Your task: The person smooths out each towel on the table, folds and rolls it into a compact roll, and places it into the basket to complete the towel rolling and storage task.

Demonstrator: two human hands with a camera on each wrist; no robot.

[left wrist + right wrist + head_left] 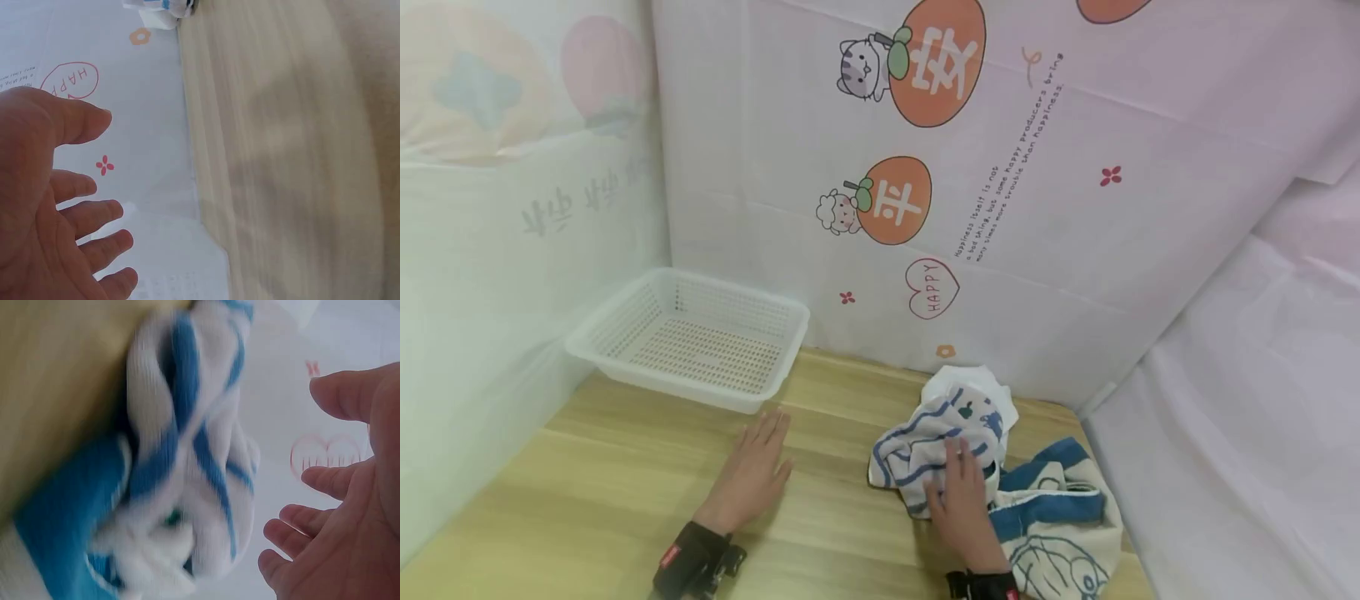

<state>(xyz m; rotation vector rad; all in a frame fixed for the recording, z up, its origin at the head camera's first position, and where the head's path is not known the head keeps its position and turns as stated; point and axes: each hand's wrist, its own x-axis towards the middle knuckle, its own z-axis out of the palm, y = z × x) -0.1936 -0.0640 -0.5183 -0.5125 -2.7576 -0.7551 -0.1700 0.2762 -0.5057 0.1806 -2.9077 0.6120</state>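
My left hand (748,483) hovers over the wooden table just in front of a white plastic basket (760,398), fingers extended and nothing in them. In the left wrist view the palm of that left hand (37,212) shows with its fingers apart. My right hand (962,500) is over a crumpled white cloth with blue stripes (913,450), overlapping its lower edge in the head view. The right wrist view shows the right hand (344,512) with spread fingers, beside the striped cloth (206,437) and holding nothing. Right of it lies a cream-and-blue cloth item (1060,533) with a line-drawn face.
A white piece (970,375) sticks out behind the striped cloth. The basket stands at the table's back left, with holes in its bottom. Printed white sheets (790,208) hang along the back and both sides of the wooden table (587,500).
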